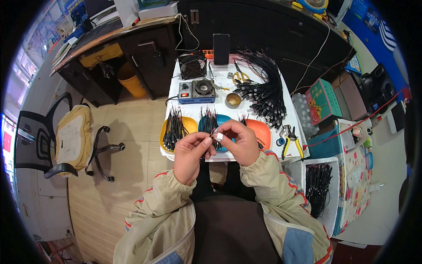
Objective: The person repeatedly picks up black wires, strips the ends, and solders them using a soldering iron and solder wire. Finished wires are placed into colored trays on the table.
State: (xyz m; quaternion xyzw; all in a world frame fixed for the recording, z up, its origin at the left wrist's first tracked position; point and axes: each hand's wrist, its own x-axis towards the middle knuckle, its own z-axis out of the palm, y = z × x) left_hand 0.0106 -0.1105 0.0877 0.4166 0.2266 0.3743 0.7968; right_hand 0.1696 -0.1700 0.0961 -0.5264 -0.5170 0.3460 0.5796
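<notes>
My left hand (pixel 192 152) and my right hand (pixel 239 143) meet above the near edge of the white-covered table (pixel 165 155). Thumb and forefinger of each are pinched together on a thin black cable (pixel 202 157), whose end hangs below my left fingers. What lies exactly between the fingertips is too small to make out. A white wrap (pixel 219 137) covers part of my right thumb. Just beyond my hands stand a yellow tray (pixel 190 123), a blue tray (pixel 225 119) and an orange tray (pixel 260 128); short black cables (pixel 174 132) fill the yellow one.
Behind the trays sit a blue solder pot (pixel 197 92), a black fan (pixel 193 68), a round gold tin (pixel 233 100), a phone (pixel 221 49) and scissors (pixel 240 74). Black cables with plugs (pixel 267 90) lie right, near yellow-handled pliers (pixel 292 143). A white box (pixel 333 176) holds more cables.
</notes>
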